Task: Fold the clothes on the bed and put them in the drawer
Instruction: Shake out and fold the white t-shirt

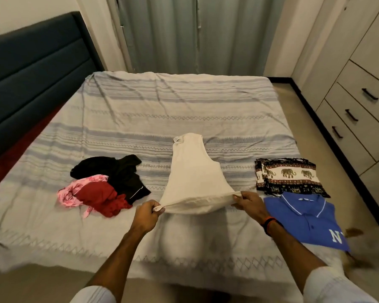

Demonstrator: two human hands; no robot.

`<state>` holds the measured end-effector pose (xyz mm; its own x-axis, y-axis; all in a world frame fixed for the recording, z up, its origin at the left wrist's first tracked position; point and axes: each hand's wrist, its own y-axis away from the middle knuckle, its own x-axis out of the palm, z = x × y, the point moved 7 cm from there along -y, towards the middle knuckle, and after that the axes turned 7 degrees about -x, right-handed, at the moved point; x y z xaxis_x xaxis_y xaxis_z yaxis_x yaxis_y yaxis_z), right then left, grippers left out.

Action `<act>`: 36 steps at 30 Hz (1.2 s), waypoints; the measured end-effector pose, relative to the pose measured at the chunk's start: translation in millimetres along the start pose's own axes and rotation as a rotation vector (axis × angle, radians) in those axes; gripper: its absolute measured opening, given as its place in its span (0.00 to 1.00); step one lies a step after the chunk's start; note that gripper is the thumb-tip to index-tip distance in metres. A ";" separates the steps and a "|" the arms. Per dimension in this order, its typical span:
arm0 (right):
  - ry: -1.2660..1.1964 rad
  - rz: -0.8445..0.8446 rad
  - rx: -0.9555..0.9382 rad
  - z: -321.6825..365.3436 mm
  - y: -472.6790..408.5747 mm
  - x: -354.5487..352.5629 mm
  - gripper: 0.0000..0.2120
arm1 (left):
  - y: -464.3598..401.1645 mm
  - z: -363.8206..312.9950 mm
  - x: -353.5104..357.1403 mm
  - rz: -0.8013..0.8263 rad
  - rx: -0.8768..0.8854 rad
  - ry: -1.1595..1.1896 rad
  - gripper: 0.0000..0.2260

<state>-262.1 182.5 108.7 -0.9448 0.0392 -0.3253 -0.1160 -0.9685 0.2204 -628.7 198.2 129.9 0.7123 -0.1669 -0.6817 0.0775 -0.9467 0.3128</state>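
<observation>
We hold the cream top [193,178] over the bed [153,110], our left hand [146,215] and right hand [249,203] each pinching a hem corner; its neck end rests on the cover.

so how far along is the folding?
Done: elephant-print garment and blue polo lie folded on the bed. In hand: left hand and right hand grip the cream tank top by its hem. Left: the black, red and pink pile; nothing visibly in the drawers yet, all shut.
</observation>
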 end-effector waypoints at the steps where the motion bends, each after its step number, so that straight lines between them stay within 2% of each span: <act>1: 0.028 -0.001 0.010 -2.7 5.1 1.1 0.05 | 3.5 4.4 0.2 0.005 -0.002 -0.029 0.09; 12: 0.143 0.015 0.096 -34.6 80.0 9.7 0.06 | 64.6 39.8 24.3 0.049 -0.082 -0.096 0.05; 27: 0.127 0.116 0.109 -42.5 61.1 -7.8 0.08 | 65.0 34.9 41.8 0.028 -0.205 -0.154 0.03; 32: 0.071 0.099 0.120 -48.1 45.5 -9.4 0.04 | 56.7 31.3 44.7 0.004 -0.223 -0.090 0.01; 36: 0.018 0.045 0.150 -52.6 30.6 -11.5 0.05 | 44.2 28.6 45.7 -0.014 -0.276 0.023 0.04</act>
<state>-238.6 139.5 70.7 -0.9447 -0.0092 -0.3278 -0.1193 -0.9216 0.3695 -612.6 140.8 93.7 0.7256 -0.1452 -0.6727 0.2722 -0.8372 0.4743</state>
